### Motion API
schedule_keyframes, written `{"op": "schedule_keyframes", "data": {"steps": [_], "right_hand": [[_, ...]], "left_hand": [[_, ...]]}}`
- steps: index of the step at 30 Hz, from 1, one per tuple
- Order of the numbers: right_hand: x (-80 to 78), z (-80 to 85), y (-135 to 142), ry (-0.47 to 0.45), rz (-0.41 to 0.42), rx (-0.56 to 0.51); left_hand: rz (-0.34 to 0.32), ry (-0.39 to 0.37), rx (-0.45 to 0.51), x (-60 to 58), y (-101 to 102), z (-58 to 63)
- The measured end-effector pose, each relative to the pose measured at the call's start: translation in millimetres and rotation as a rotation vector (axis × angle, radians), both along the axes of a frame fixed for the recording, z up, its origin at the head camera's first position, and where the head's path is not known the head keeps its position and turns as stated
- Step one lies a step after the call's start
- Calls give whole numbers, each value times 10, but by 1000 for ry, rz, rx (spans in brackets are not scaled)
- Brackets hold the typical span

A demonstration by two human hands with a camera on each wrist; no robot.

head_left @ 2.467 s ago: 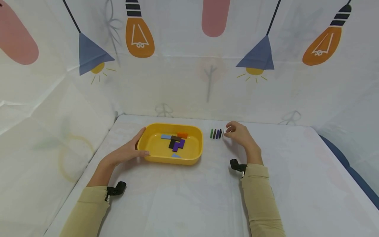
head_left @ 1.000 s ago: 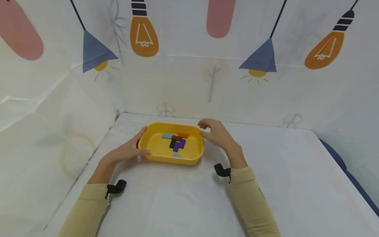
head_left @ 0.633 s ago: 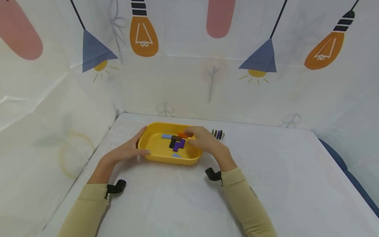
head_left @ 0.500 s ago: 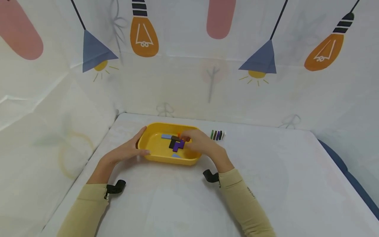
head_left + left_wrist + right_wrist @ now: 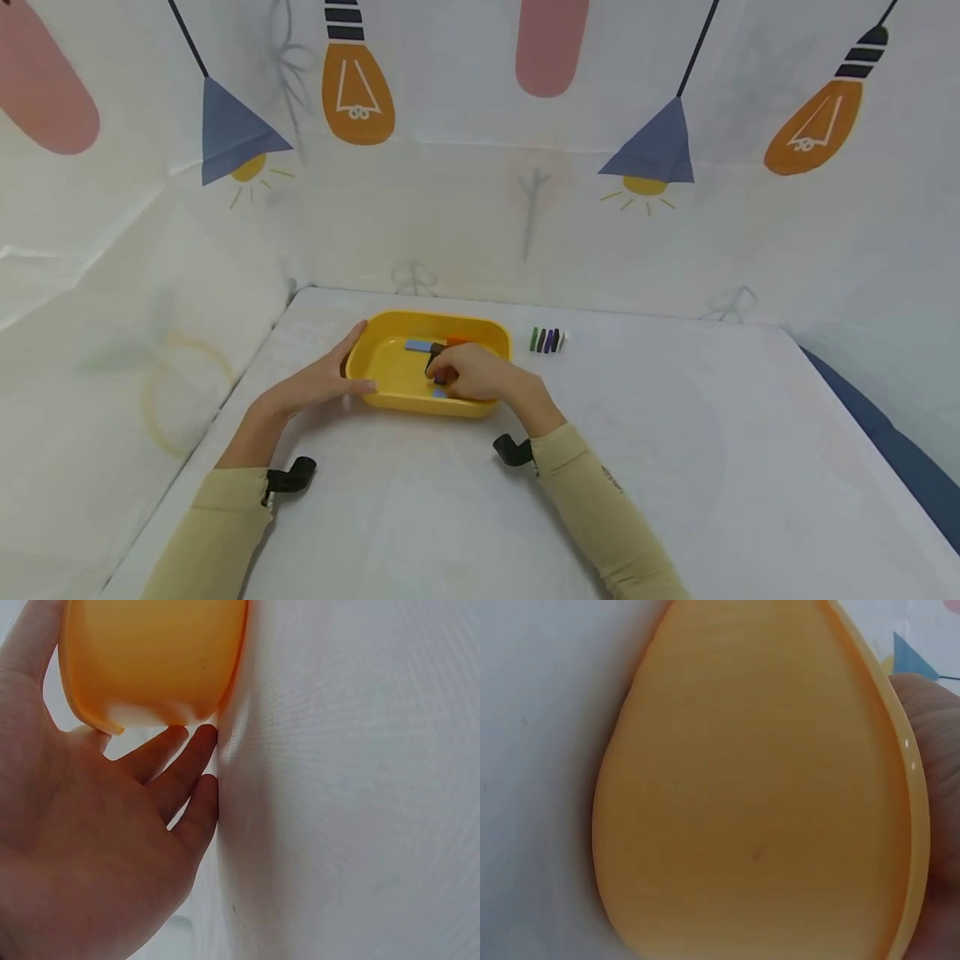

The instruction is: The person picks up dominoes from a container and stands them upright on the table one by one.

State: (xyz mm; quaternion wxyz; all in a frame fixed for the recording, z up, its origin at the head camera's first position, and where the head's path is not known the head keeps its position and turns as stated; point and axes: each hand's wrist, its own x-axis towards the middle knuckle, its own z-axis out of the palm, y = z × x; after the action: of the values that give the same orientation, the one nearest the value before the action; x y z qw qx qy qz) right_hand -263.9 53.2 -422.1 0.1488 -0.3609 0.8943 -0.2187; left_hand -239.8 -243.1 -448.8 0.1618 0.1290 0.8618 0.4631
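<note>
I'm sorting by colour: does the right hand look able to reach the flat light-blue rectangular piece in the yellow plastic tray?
Probably yes: the right hand is inside the tray, and the rectangular piece lies largely uncovered just beyond it.

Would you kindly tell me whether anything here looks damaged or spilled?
A small dark mark on the tray stands out on its otherwise plain outside; smudge or damage, I cannot tell. Nothing looks spilled.
</note>
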Motion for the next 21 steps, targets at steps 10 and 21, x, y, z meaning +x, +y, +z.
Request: {"op": "schedule_keyframes", "data": {"steps": [10,21], "right_hand": [[33,-20,-61,-51,-9,47],[27,-52,-89,-66,-13,45]], "left_hand": [[-8,-10,0,-7,12,3],[-19,19,2,-7,-4,-27]]}}
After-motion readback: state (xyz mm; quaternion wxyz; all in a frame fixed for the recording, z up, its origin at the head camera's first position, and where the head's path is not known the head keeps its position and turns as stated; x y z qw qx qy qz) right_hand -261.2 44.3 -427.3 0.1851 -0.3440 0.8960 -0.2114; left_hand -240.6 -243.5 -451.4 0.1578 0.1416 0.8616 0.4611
